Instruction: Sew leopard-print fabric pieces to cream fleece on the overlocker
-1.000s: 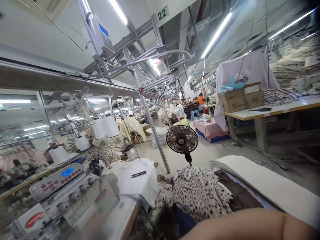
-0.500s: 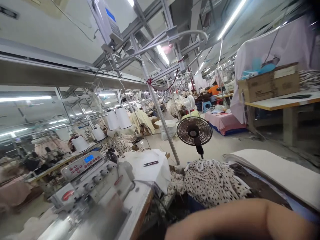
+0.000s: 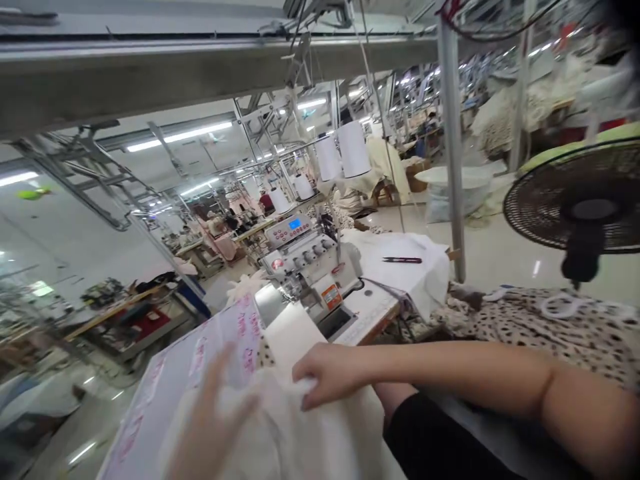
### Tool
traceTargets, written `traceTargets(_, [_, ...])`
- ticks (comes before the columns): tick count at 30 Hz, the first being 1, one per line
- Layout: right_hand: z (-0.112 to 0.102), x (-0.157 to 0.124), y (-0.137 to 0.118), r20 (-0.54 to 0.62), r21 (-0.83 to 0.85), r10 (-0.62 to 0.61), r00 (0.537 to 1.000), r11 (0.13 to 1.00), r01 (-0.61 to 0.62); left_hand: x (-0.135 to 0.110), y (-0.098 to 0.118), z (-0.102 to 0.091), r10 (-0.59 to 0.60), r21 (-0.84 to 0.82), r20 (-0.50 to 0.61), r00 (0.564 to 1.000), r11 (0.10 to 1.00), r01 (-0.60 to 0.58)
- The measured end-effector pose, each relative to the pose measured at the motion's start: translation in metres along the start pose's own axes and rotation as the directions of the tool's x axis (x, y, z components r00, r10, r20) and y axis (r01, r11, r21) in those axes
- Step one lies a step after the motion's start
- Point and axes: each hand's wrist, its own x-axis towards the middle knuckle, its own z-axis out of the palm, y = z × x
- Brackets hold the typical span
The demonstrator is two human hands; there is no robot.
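Observation:
My right hand (image 3: 330, 375) is closed on the edge of a white cloth (image 3: 320, 440) that spreads over my lap and the table's front. My left hand (image 3: 213, 417), smeared by motion, is over the same cloth, thumb and forefinger apart. Just beyond both hands is an overlock sewing machine (image 3: 310, 267) with a blue display and an orange label. A pale flat piece (image 3: 295, 337) lies by its front. A bit of dotted fabric (image 3: 265, 353) peeks out beside that piece.
Dark red thread snips (image 3: 401, 260) lie on white fabric right of the machine. Dotted garments (image 3: 545, 327) are heaped at the right, below a black fan (image 3: 590, 207). A metal post (image 3: 453, 153) stands behind. The table's left part (image 3: 200, 363) bears pink handwriting.
My view has swung left and down. Both hands and the white cloth have come into view; earlier only a forearm showed. The machine now appears nearer the middle.

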Motion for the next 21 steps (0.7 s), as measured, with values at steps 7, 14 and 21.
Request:
traceTargets(7, [-0.018, 0.004, 0.015, -0.054, -0.111, 0.04, 0.998, 0.993, -0.046, 0.035, 0.031, 0.02, 0.005, -0.07, 0.455, 0.89, 0.997, 0.03])
traceTargets(14, [-0.023, 0.011, 0.071, -0.35, 0.503, 0.148, 0.925, 0.863, 0.052, 0.075, 0.001, -0.01, -0.107, 0.469, 0.182, 0.977, 0.883, 0.009])
traceTargets(21, [-0.011, 0.041, 0.057, -0.527, 0.588, 0.02, 0.85, 0.73, 0.348, 0.094, 0.018, 0.024, 0.043, 0.004, 0.308, 0.95, 0.999, -0.046])
